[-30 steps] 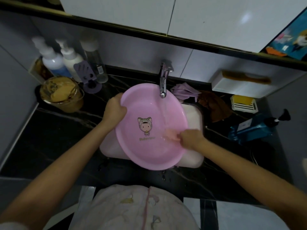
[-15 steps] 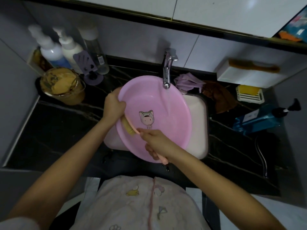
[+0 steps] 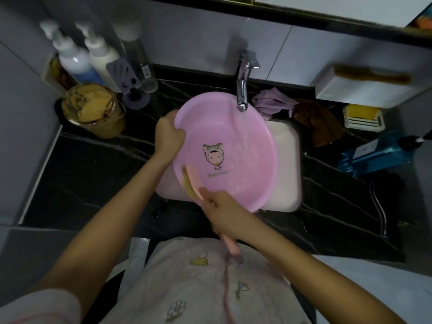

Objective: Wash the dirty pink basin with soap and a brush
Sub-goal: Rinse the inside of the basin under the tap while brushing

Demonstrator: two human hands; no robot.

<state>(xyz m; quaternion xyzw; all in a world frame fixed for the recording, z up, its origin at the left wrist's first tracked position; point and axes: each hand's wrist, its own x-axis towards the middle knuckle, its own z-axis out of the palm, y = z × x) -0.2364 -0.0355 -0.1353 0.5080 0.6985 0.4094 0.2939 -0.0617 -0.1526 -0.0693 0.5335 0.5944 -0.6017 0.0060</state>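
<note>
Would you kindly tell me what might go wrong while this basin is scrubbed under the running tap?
1. Only the left hand grips the tilted pink basin at its rim; wet, it might slip into the sink.
2. Water from the faucet strikes the slanted wall, so it may splash onto the black counter.
3. The brush in the right hand works near the lower rim; a stroke could overshoot and flick water onto the person's clothes.

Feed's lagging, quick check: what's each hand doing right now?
Left hand: grips the pink basin rim.
Right hand: holds the brush handle.
</note>
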